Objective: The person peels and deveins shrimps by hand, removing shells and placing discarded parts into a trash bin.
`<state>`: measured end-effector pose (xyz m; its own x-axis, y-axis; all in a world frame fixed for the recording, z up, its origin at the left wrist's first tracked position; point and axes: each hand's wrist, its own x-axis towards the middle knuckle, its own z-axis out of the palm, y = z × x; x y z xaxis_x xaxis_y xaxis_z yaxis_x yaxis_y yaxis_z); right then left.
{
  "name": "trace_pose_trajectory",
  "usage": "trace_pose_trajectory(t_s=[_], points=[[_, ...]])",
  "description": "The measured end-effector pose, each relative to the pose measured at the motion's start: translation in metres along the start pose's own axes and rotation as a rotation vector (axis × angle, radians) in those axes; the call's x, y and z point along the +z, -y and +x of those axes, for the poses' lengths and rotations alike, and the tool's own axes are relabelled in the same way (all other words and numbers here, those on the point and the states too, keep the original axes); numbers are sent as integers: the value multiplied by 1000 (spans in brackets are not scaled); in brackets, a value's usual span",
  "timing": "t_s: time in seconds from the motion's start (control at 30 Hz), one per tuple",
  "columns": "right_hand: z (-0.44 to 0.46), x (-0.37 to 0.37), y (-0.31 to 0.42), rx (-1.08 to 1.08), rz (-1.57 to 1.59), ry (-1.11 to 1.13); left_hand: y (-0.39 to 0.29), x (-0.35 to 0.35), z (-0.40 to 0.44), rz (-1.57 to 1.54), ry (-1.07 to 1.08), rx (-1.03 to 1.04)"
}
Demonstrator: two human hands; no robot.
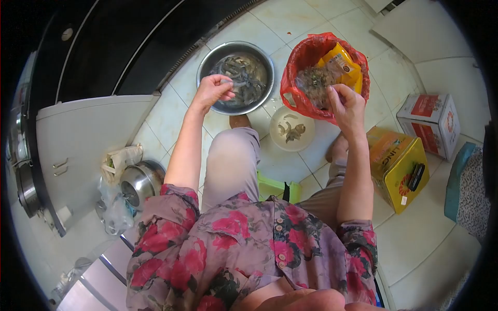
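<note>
My left hand (214,90) is closed in a pinch over the near left side of a metal basin (271,70). A greyish shrimp (238,83) shows at its fingertips. Many more grey shrimps (248,96) lie in the basin. My right hand (348,109) is pinched over the near edge of a red plastic bag (290,98); whatever is between those fingers is too small to make out. Shrimp shells (313,83) and a yellow packet (340,65) fill the bag. Between basin and bag, a white bowl (299,146) holds several shrimps (293,131).
A yellow tin (397,168) and a white-and-red carton (430,124) stand to the right. Metal pots (142,181) and a clear plastic bag (116,212) lie at the left by a cabinet (93,129). A green stool (275,187) is beneath me on the tiled floor.
</note>
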<state>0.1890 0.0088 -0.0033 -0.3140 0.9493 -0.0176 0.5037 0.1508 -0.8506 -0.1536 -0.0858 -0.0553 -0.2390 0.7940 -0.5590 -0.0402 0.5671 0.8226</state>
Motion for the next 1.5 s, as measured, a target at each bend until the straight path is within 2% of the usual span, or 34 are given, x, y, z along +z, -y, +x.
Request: trace_pose_trajectory(t_s=[0.13, 0.17, 0.2, 0.23, 0.3, 0.43, 0.5, 0.53, 0.63, 0.67, 0.73, 0.77, 0.83, 0.87, 0.9, 0.97, 1.0, 1.03, 1.1, 1.17, 1.23, 1.27, 1.37, 1.4, 1.47, 1.5], points=[[1, 0, -12, -75, -42, 50, 1, 16, 2, 59, 109, -24], [-1, 2, -13, -134, -24, 55, -2, 24, 5, 241, 272, -27], [-2, 0, -4, -57, -9, 96, -5, 34, 6, 425, 434, -29], [-2, -1, 0, -51, -6, 91, -6, 45, 7, 431, 439, -31], [-1, -1, 2, -85, -24, 91, -5, 71, 6, 590, 720, -67], [-2, -2, -6, -78, -54, 108, -18, 112, -9, 847, 789, -70], [-1, -1, -8, -206, -122, 87, -13, 113, 12, 879, 718, 36], [0, -2, -6, -206, -122, 93, -10, 106, 26, 818, 685, -14], [-4, 3, 4, -178, -183, 144, 16, 70, 65, 839, 428, 103], [-5, 4, 1, -175, -196, 147, 32, 56, 77, 834, 416, 97], [-4, 4, 1, -180, -212, 151, 76, 28, 107, 793, 91, 122], [-4, 2, 4, -122, -218, 171, 101, 17, 120, 787, 84, 118], [-6, -1, 9, -62, -228, 203, 142, 2, 140, 705, -128, -8], [-6, -2, 11, -43, -226, 200, 157, -2, 146, 825, -145, 35], [-5, -2, 13, -24, -226, 196, 165, -1, 151, 816, -146, 27], [-2, -1, 17, -30, -239, 196, 177, 8, 162, 937, -191, 199], [0, 1, 18, -34, -248, 185, 169, 15, 165, 969, -91, 205], [3, 1, 19, -30, -255, 194, 170, 23, 171, 961, -88, 198], [9, 3, 19, -31, -281, 231, 169, 41, 182, 1010, 15, 331], [12, 6, 17, 4, -286, 252, 161, 54, 189, 1075, 97, 243], [16, 10, 17, 66, -280, 264, 175, 58, 204, 1284, 207, 63], [18, 10, 15, 73, -286, 270, 184, 58, 208, 1353, 234, 87], [22, 11, 13, 36, -325, 287, 192, 53, 208, 1301, 321, 28], [22, 11, 13, 42, -317, 292, 187, 49, 203, 1303, 320, 26], [22, 11, 15, 42, -308, 292, 171, 42, 189, 956, 41, -6], [21, 12, 18, 57, -292, 302, 177, 37, 188, 958, 34, -3]])
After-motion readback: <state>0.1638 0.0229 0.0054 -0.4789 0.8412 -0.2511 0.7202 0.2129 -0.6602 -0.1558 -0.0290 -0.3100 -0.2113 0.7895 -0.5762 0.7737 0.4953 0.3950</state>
